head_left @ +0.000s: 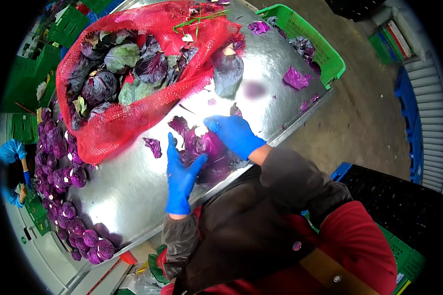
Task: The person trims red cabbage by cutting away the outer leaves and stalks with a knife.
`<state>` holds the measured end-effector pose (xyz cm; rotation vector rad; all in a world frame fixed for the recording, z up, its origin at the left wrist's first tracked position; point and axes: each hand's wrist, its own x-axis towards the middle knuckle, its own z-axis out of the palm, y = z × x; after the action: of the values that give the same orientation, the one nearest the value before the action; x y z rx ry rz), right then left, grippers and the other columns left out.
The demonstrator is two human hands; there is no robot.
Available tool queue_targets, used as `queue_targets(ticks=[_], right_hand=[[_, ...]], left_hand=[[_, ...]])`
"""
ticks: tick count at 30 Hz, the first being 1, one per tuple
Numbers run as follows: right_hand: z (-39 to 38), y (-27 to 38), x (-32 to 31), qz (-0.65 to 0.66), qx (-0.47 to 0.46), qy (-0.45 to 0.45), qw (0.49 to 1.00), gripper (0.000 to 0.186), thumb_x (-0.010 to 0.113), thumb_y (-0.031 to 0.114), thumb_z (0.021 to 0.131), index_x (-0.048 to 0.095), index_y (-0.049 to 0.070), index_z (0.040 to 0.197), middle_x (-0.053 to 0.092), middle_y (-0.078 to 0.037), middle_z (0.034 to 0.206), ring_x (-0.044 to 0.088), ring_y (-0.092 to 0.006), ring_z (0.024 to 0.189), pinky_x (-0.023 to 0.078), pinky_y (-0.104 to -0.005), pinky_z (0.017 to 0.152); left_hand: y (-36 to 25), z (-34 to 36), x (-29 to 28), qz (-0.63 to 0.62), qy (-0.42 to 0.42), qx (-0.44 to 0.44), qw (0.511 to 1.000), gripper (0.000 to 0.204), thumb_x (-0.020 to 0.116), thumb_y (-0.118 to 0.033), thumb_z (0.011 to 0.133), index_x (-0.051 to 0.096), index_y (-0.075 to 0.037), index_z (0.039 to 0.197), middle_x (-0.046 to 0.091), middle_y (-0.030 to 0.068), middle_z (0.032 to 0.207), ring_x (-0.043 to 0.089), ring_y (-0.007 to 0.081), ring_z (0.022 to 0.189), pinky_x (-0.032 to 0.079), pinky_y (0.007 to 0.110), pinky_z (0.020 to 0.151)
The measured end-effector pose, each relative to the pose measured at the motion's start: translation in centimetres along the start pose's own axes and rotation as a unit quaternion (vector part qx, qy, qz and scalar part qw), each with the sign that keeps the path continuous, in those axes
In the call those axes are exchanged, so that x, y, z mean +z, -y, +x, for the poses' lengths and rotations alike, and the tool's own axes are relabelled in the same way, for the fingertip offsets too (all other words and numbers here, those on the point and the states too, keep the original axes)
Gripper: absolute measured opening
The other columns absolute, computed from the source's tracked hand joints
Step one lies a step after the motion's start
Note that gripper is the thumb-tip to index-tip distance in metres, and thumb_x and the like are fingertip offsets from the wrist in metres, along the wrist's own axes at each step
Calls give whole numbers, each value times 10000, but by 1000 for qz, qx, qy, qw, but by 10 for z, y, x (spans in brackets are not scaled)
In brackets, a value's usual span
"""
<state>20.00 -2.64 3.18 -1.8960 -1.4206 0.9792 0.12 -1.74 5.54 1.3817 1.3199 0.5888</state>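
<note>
A trimmed red cabbage [207,151] with a pale cut stem end sits near the front edge of the metal table, between my blue-gloved hands. My left hand [181,177] is at its left side, thumb and fingers spread apart. Against its upper right side my right hand [236,135] is closed with the fingers bent; whatever is in them is hidden. Loose purple leaves [153,146] lie around the cabbage. Beyond it, a red mesh sack [108,132] lies open, full of untrimmed cabbages [99,86] with dark outer leaves. Another leafy cabbage [228,73] lies beside the sack's opening.
Several trimmed cabbages [77,227] line the table's left side. A green crate [325,56] holding leaves stands beyond the table's far right edge. Blue pallets [409,118] stand across the floor at right. Another person's blue sleeve [14,150] shows at far left.
</note>
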Motion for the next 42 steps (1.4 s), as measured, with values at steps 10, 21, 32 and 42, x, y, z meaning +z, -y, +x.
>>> queue_targets(ticks=[10, 21, 32, 42], right_hand=[[8, 7, -9, -17, -90, 80, 993, 633, 668, 524, 827, 628, 18, 1205, 687, -220, 945, 666, -372, 923, 514, -437, 841], [43, -43, 12, -149, -76, 26, 986, 340, 596, 353, 855, 681, 25, 881, 673, -191, 841, 658, -376, 802, 514, -465, 734], [14, 4, -14, -74, -121, -2, 990, 557, 718, 395, 838, 569, 132, 1306, 652, -128, 1134, 680, -283, 865, 536, -369, 765], [43, 39, -10, -216, -223, 217, 925, 303, 702, 318, 825, 665, 109, 1042, 668, -111, 1009, 665, -322, 879, 500, -420, 808]], left_hand=[[18, 7, 37, 177, -108, 184, 961, 1023, 919, -279, 578, 399, -13, 1418, 450, 168, 1291, 452, 325, 1218, 417, 437, 1010], [31, 0, 29, 222, -144, 251, 931, 1006, 934, -224, 525, 438, -55, 1384, 424, 193, 1379, 418, 376, 1291, 375, 471, 1071], [46, 13, 22, 138, -161, 225, 951, 799, 875, -158, 695, 447, -25, 1357, 492, 146, 1313, 479, 295, 1234, 383, 389, 1057], [42, 21, 21, 101, -61, 216, 969, 979, 873, -176, 683, 323, 3, 1473, 385, 174, 1491, 370, 304, 1379, 304, 404, 1150]])
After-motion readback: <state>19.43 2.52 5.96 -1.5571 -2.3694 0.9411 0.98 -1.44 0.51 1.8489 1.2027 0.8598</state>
